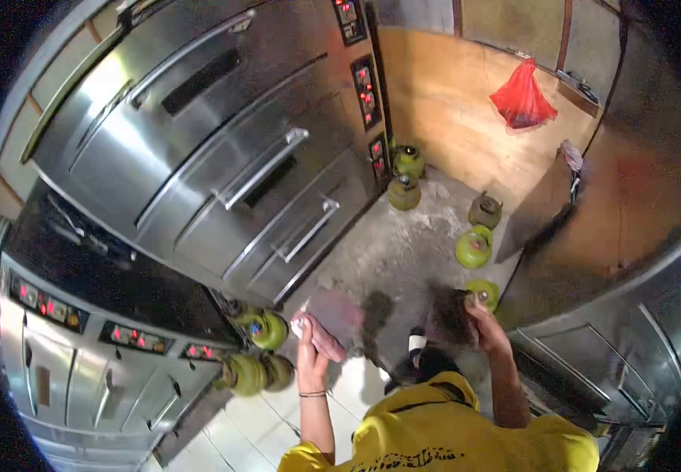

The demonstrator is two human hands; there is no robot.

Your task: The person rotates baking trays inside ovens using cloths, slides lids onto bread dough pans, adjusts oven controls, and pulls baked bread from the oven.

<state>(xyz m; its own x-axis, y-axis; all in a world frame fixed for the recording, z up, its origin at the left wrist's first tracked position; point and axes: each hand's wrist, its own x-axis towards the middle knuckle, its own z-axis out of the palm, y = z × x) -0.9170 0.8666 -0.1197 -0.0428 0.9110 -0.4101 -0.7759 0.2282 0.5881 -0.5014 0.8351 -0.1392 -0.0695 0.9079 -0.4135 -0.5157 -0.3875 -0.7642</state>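
In the head view my left hand (311,346) is closed around a pinkish cloth (326,341), held out over the floor in front of my yellow shirt. My right hand (486,324), raised at the right, has its fingers closed on the edge of a dark, motion-blurred cloth-like item (450,316). That dark item hangs beside a green gas cylinder (484,292). Both hands are apart from each other and from the ovens.
A large steel oven (191,149) stands ahead to the left, another oven (81,354) at the lower left. Several green gas cylinders (473,247) stand on the floor. A red bag (523,96) hangs on the wooden wall; a steel unit (600,354) is at right.
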